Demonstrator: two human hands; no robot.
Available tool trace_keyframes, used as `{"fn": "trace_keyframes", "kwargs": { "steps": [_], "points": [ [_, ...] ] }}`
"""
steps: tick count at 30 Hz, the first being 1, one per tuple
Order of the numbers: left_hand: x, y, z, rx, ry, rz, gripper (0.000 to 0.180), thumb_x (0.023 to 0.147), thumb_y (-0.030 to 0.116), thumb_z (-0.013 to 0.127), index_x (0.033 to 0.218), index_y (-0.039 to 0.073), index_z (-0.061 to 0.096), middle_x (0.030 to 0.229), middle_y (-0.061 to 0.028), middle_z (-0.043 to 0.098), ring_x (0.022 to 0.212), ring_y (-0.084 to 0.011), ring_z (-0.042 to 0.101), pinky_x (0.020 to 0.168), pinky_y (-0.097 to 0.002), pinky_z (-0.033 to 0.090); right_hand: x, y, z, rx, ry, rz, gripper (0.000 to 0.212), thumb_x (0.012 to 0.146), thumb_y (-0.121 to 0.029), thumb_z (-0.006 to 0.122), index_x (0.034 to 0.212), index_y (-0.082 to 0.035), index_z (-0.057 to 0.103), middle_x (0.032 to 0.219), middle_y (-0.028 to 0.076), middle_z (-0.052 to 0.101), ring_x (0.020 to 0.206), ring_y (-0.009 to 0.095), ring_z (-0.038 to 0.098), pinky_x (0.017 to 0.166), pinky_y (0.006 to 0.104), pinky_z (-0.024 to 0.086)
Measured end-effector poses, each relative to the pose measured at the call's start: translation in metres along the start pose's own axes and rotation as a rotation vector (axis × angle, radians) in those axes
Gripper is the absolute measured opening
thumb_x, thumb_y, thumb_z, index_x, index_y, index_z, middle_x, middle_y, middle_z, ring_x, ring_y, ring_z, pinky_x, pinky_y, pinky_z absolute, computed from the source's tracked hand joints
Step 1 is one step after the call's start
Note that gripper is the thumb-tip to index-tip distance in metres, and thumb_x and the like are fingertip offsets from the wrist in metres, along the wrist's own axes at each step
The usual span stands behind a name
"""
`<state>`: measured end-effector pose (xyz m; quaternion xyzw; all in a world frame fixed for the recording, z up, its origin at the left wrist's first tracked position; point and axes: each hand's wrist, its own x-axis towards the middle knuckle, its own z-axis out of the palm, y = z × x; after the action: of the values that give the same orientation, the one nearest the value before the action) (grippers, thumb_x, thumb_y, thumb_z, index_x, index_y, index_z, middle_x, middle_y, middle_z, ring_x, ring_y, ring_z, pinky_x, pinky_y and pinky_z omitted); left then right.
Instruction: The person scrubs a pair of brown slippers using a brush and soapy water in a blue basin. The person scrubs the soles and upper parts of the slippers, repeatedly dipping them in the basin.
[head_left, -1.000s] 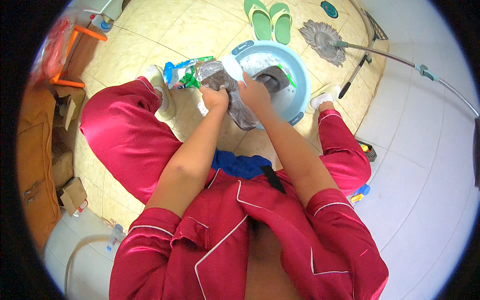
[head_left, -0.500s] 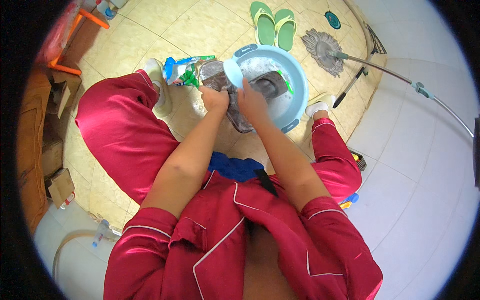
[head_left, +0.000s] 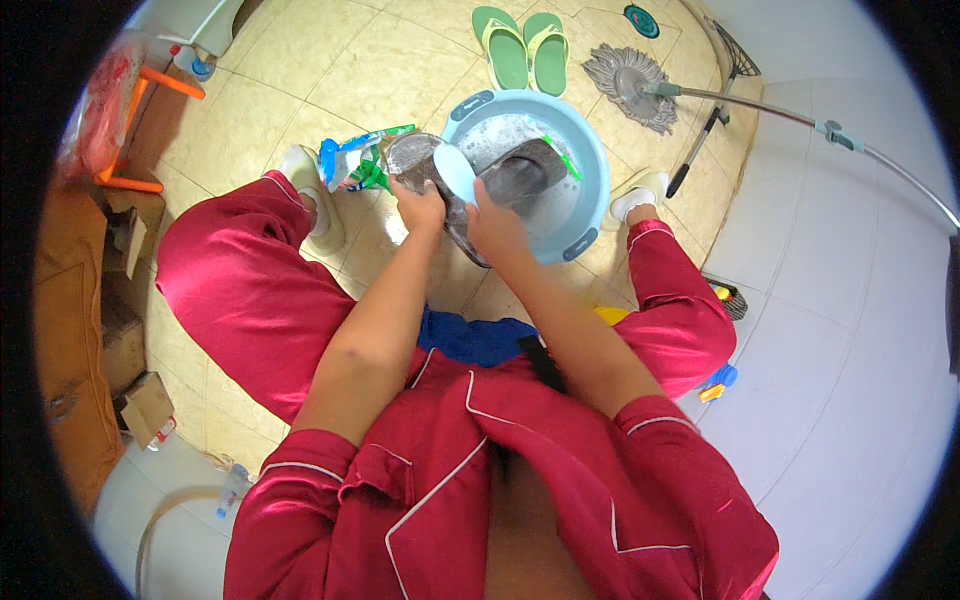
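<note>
My left hand (head_left: 420, 206) is closed round the middle of a dark brown slipper (head_left: 412, 152) wet with suds, held just left of the basin. My right hand (head_left: 497, 228) grips a pale blue scrubbing brush (head_left: 455, 172), whose oval back faces up. The brush lies against the slipper's upper side, and its bristles are hidden. Inside the light blue basin (head_left: 598, 190), a second dark slipper (head_left: 527, 178) rests in foamy water. A thin bright green strip (head_left: 562, 158) lies along that slipper's edge.
A blue, white and green packet (head_left: 352, 162) lies left of the slipper. Green flip-flops (head_left: 547, 62) stand beyond the basin. A mop (head_left: 632, 88) and a black-handled tool (head_left: 696, 155) lie to the right. An orange-legged stand (head_left: 150, 120) and cardboard boxes (head_left: 148, 408) are at the left.
The brush has shifted slightly along the slipper with my right hand. My left hand keeps its hold. The whole view has tilted a little, so the basin sits slightly further left.
</note>
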<state>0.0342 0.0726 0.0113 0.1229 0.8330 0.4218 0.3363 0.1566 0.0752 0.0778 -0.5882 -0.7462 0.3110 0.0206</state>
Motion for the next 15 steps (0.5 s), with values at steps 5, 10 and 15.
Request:
{"fn": "trace_keyframes", "kwargs": {
  "steps": [5,10,15],
  "points": [
    [-0.001,0.001,0.003,0.025,0.024,0.008,0.076,0.075,0.008,0.057,0.137,0.002,0.014,0.119,-0.0285,0.048,0.109,-0.0391,0.050,0.095,-0.0386,0.037,0.041,-0.021,-0.002,-0.089,0.031,-0.041,0.045,0.088,-0.029,0.043,0.130,-0.011,0.038,0.080,0.026,0.060,0.070,0.043,0.059,0.066,0.0518,0.045],
    [-0.001,0.002,0.006,-0.078,0.011,-0.022,0.077,0.071,0.003,0.054,0.137,-0.002,0.013,0.120,-0.0300,0.046,0.111,-0.0381,0.049,0.097,-0.0376,0.036,-0.024,0.032,0.007,0.005,-0.017,-0.035,0.048,0.087,-0.029,0.045,0.132,-0.014,0.036,0.078,0.026,0.059,0.069,0.044,0.057,0.065,0.0520,0.044],
    [-0.006,-0.003,0.004,0.046,-0.042,0.042,0.078,0.072,0.002,0.055,0.136,-0.004,0.011,0.119,-0.0317,0.046,0.110,-0.0396,0.049,0.098,-0.0374,0.036,-0.011,0.012,0.003,-0.033,0.035,-0.057,0.046,0.087,-0.028,0.045,0.131,-0.014,0.038,0.073,0.025,0.060,0.067,0.043,0.058,0.062,0.0518,0.045]
  ]
}}
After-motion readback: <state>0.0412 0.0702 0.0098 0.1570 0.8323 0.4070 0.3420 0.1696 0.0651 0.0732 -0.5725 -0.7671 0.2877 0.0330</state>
